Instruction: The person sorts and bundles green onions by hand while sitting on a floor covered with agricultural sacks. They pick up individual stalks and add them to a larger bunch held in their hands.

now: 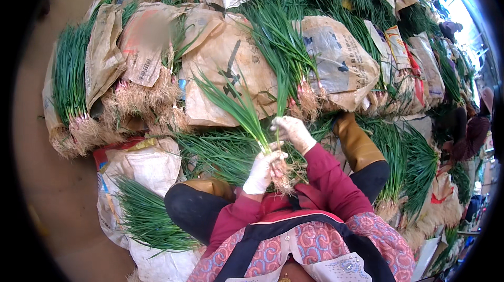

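My gloved left hand (261, 173) is closed around a small bunch of green onions (242, 111). Their leaves point up and to the left, away from me, and their pale, tangled roots (283, 178) hang out below the fist toward my lap. Just above and to the right, my gloved right hand (295, 133) is pinched on a thin green onion stalk (277, 134) beside the bunch. Where that stalk ends lower down is hidden by my fingers. Loose green onions (223, 153) lie on the ground just beyond my hands, between my boots.
Ahead stands a row of rooted onion bundles, partly covered by tan sacks (231, 66). A left pile (149, 216) rests on white sacking; another pile (391, 156) lies right. My brown boots (358, 143) flank the work. Another person's dark red sleeve (470, 137) shows far right.
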A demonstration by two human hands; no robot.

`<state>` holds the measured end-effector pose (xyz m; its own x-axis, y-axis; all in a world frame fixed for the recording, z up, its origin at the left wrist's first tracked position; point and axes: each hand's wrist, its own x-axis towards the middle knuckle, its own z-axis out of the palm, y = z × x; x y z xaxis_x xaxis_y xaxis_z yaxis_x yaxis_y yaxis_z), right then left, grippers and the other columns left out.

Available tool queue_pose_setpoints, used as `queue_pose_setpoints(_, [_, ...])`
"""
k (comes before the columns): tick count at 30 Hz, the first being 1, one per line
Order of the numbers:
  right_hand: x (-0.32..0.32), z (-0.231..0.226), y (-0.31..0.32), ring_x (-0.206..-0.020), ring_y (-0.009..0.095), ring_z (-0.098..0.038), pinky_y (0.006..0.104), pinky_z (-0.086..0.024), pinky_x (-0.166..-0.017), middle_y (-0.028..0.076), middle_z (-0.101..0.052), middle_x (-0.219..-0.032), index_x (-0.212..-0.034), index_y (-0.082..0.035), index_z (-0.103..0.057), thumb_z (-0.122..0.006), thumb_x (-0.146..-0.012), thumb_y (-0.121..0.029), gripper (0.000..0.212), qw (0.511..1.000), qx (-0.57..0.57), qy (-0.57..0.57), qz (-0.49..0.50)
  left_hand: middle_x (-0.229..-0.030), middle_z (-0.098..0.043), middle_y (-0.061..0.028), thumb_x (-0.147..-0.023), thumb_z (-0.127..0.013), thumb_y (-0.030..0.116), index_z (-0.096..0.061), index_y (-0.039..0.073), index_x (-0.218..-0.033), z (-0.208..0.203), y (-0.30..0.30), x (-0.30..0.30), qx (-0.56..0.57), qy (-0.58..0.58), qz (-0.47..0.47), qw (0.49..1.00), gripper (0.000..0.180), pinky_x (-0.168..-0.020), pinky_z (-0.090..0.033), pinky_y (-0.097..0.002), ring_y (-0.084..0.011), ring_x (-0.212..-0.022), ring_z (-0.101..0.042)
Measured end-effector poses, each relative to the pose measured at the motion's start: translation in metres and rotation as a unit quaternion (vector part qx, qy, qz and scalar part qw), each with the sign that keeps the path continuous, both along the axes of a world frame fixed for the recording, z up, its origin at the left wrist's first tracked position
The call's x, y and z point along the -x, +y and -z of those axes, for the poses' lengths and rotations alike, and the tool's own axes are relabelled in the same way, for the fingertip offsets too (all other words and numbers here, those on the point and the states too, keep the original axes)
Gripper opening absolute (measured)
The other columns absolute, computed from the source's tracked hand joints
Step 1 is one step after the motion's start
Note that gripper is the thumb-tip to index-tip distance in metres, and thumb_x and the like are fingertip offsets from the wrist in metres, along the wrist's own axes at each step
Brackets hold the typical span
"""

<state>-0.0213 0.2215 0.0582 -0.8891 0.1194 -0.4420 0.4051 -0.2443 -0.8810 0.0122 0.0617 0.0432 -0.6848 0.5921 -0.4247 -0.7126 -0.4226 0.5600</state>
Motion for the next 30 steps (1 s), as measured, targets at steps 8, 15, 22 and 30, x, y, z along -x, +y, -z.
queue_pose_setpoints(8, [-0.032,0.012,-0.034,-0.051,0.010,-0.047,0.0247,-0.040,-0.050,-0.001,-0.055,-0.064,-0.078,-0.003,-0.058,-0.049,-0.094,-0.019,0.024,0.908,-0.385,0.125,-0.107,-0.071,-0.060,-0.0006,-0.090,-0.055,0.018,-0.058,0.007,-0.094,0.024,0.008,0.005,0.085,-0.007,-0.130,0.988,0.012,-0.044,-0.041,-0.0217,-0.0083,-0.052,-0.052])
queue_pose_setpoints(15, [-0.029,0.057,-0.007,-0.047,0.009,-0.049,0.0232,-0.040,-0.044,0.003,-0.058,-0.063,-0.079,-0.005,-0.061,-0.048,-0.094,-0.026,0.029,0.976,-0.020,-0.091,0.195,-0.066,-0.060,-0.0046,-0.088,-0.058,0.017,-0.058,0.005,-0.092,0.008,0.016,0.002,0.118,-0.018,-0.094,0.988,0.012,-0.037,-0.039,-0.0206,-0.0096,-0.046,-0.051])
queue_pose_setpoints(22, [-0.031,0.010,-0.005,-0.086,0.029,-0.063,0.0357,-0.047,-0.077,0.014,-0.067,-0.085,-0.098,-0.005,-0.064,-0.053,-0.086,-0.046,0.044,0.927,-0.356,-0.018,-0.113,-0.067,-0.062,-0.0045,-0.081,-0.066,0.014,-0.058,0.005,-0.087,0.016,0.012,0.000,0.194,-0.032,-0.095,0.976,0.013,-0.031,-0.032,-0.0203,-0.0076,-0.034,-0.041])
queue_pose_setpoints(30, [-0.019,-0.011,-0.034,-0.068,0.034,-0.060,0.0426,-0.047,-0.062,0.014,-0.060,-0.069,-0.072,-0.007,-0.058,-0.055,-0.082,-0.029,0.024,0.807,-0.555,0.123,-0.157,-0.060,-0.053,-0.0028,-0.085,-0.061,0.013,-0.052,0.005,-0.089,0.017,0.010,0.003,0.160,-0.065,-0.125,0.977,0.012,-0.029,-0.035,-0.0232,-0.0116,-0.037,-0.046])
